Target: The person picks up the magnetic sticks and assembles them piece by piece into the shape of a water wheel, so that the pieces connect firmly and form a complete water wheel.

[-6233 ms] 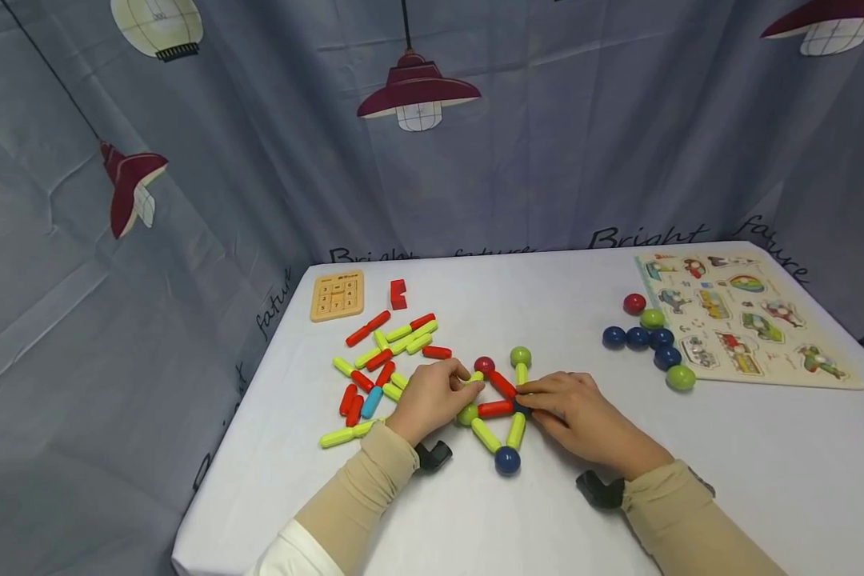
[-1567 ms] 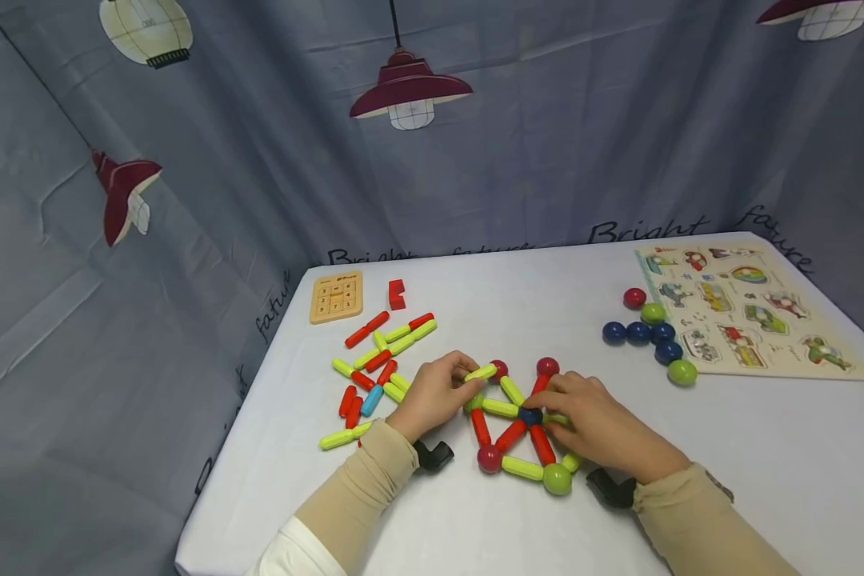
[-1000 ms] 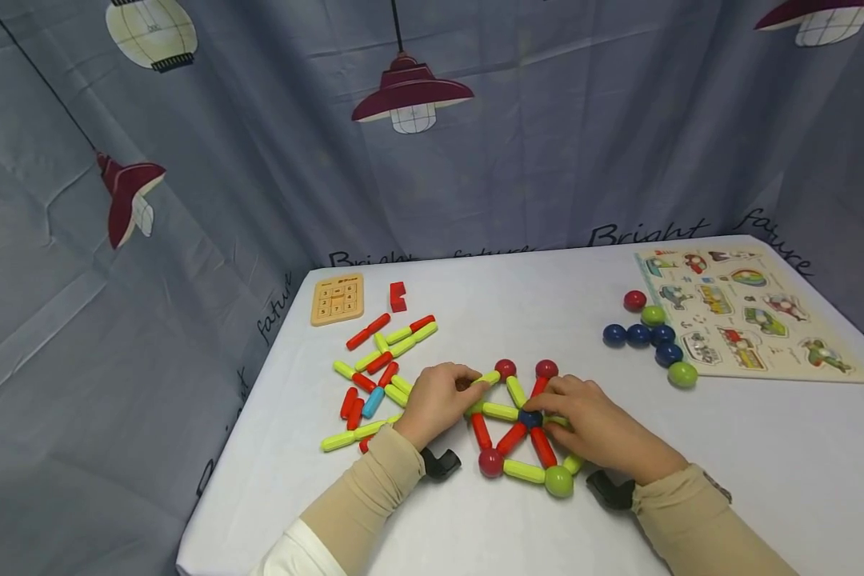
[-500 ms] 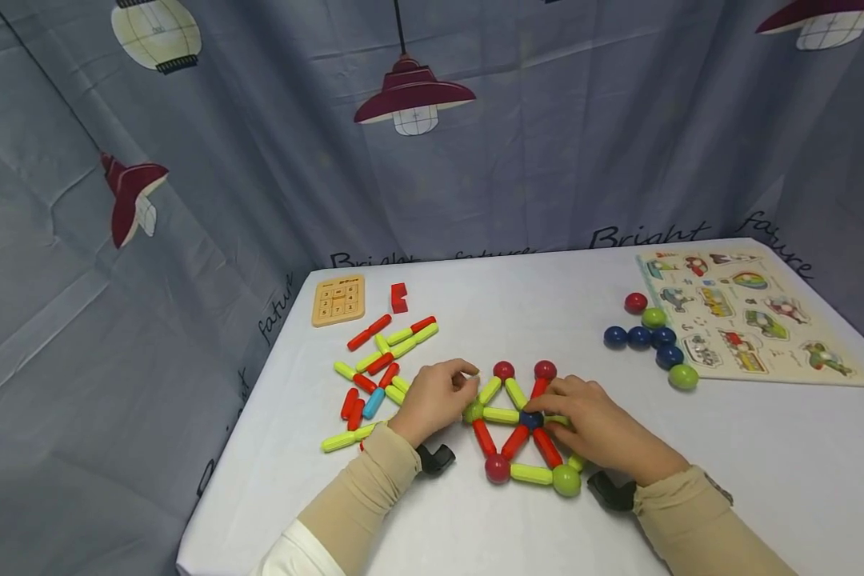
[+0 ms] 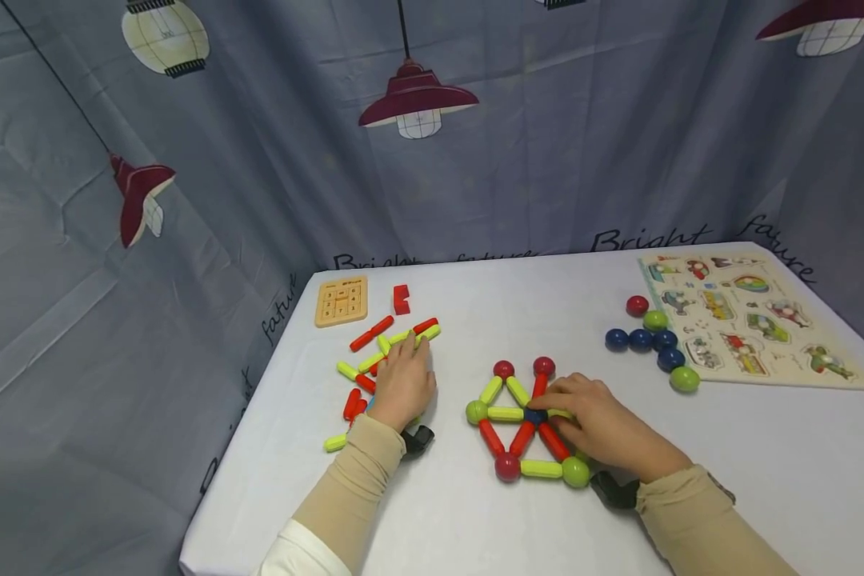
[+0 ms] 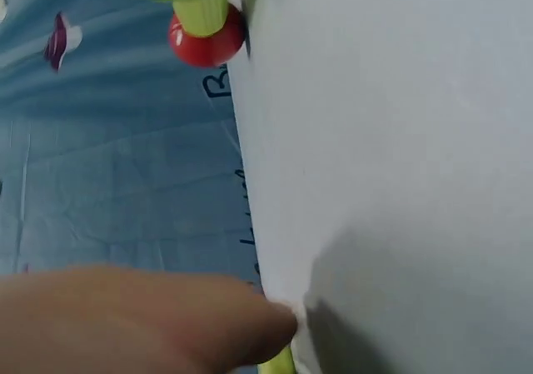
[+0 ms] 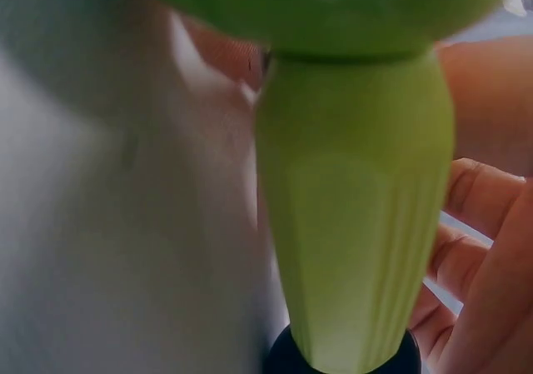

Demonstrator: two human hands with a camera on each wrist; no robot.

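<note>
A flat construction of rods and balls, like a magnetic building set, lies mid-table. Red and yellow-green rods [image 5: 506, 414] fan out from a dark blue ball [image 5: 536, 417] to red and green balls. My right hand [image 5: 596, 420] holds it at the blue ball, index fingertip on the ball and thumb below. In the right wrist view a yellow-green rod [image 7: 354, 216] fills the foreground, with curled fingers behind. My left hand [image 5: 405, 382] reaches over the loose rods [image 5: 370, 334], fingers extended and partly covering them. In the left wrist view the construction's red ball [image 6: 200, 45] shows.
Loose blue, green and red balls [image 5: 641, 340] cluster at right, beside a picture puzzle board [image 5: 756, 320]. A wooden number board [image 5: 342, 301] and a red notched block [image 5: 401, 299] sit at the back left. Grey printed curtain rises behind the table.
A yellow-green rod my left hand pinched now joins the green ball to a red ball. That hand released it and moved left to the rods. The construction has turned slightly; my right hand stays.
</note>
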